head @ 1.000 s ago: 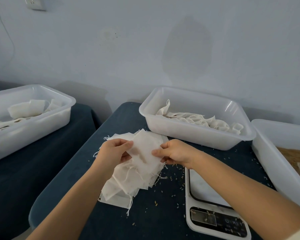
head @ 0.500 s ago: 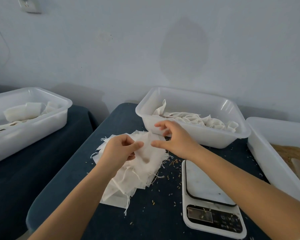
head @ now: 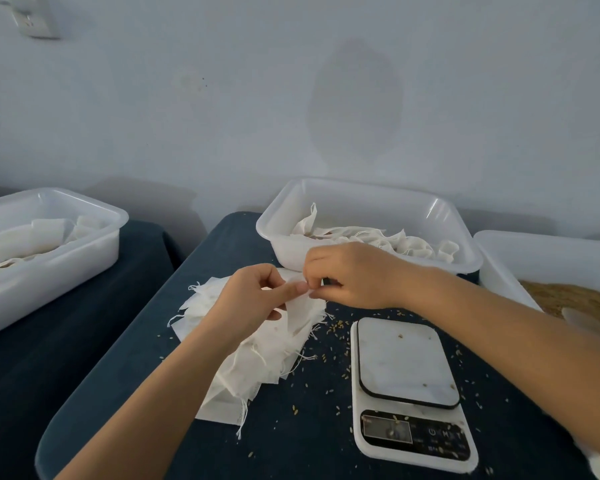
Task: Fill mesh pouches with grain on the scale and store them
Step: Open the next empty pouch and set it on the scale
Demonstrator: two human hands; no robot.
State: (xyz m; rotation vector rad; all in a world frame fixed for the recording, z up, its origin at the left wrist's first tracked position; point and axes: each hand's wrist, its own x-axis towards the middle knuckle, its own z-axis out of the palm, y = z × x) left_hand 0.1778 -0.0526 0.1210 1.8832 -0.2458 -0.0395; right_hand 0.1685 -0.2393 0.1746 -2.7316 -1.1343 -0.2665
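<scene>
A heap of white mesh pouches (head: 264,344) with loose threads lies on the dark blue table left of the white kitchen scale (head: 407,379). My left hand (head: 250,299) and my right hand (head: 350,275) meet above the heap, both pinching the top edge of one mesh pouch (head: 300,311) that hangs down between them. The scale's platform holds only a few stray grains. Brown grain (head: 572,303) fills the white tub at the far right, partly cut off by the frame edge.
A white tub (head: 329,192) with filled or folded pouches stands behind my hands. Another white tub (head: 70,251) with pouches sits on a separate dark surface at the left. Loose grains are scattered on the table (head: 312,441) around the scale.
My right hand has come back from near the rear tub to meet my left hand. Both now pinch one pouch's edge and have lifted it slightly off the heap.
</scene>
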